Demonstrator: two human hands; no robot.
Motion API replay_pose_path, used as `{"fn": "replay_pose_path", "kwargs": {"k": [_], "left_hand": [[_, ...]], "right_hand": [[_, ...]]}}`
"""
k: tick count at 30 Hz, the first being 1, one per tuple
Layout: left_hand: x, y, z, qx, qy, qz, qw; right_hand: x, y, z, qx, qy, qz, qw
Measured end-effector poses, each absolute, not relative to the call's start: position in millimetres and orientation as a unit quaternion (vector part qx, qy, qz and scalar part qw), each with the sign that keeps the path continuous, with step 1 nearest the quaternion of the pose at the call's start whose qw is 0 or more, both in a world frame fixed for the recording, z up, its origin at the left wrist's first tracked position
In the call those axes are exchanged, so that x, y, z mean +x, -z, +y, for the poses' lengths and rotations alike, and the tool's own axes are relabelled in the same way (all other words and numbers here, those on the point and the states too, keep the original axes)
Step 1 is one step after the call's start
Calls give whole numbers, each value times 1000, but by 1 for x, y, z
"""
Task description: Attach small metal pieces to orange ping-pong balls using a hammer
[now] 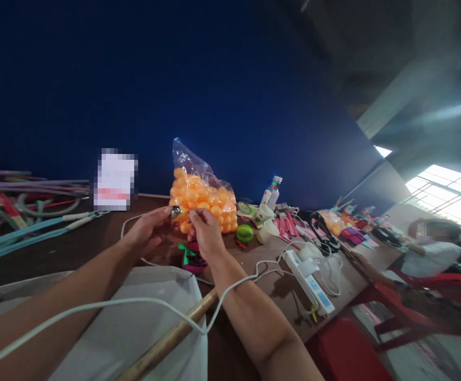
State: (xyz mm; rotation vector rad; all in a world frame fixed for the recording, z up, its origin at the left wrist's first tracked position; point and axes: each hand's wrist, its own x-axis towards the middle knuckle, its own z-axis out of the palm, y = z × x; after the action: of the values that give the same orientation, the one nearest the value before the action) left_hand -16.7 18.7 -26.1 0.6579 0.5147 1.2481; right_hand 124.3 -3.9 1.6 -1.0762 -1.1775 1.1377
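Observation:
My left hand (147, 228) is closed, with its fingertips on a small shiny silver and yellow piece (178, 212) whose kind I cannot make out. Close on the right, my right hand (207, 233) is pinched, thumb and fingers pressed together at the piece's other side; what lies between them is hidden. Directly behind both hands stands a clear plastic bag (198, 193) full of orange balls. Below the hands, a dark pink and green item (192, 258) lies on the brown table, partly covered by my right hand. A green striped ball-shaped toy (245, 233) sits right of the bag.
A white cable (143, 300) crosses over my right forearm. A wooden stick (170, 341) lies across a white tray (151, 280) in front. Right are a power strip (312, 283), white cups (268, 232), a bottle (271, 193) and a seated person (432, 256). Blue cords (35, 230) lie left.

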Motion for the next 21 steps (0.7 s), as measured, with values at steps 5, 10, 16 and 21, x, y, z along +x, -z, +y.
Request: {"fn": "replay_pose_path", "kwargs": {"k": [5, 10, 16, 21], "left_hand": [[-21, 33, 26, 241, -598, 241, 725], [-22, 32, 26, 235, -603, 245, 722], [-24, 32, 27, 218, -607, 242, 725], [-25, 29, 26, 198, -615, 264, 716]], "right_hand": [[129, -47, -60, -382, -256, -853, 245], [123, -43, -99, -208, -92, -963, -144], [108, -8, -99, -171, -82, -960, -208], [114, -24, -90, -183, -40, -979, -85]]}}
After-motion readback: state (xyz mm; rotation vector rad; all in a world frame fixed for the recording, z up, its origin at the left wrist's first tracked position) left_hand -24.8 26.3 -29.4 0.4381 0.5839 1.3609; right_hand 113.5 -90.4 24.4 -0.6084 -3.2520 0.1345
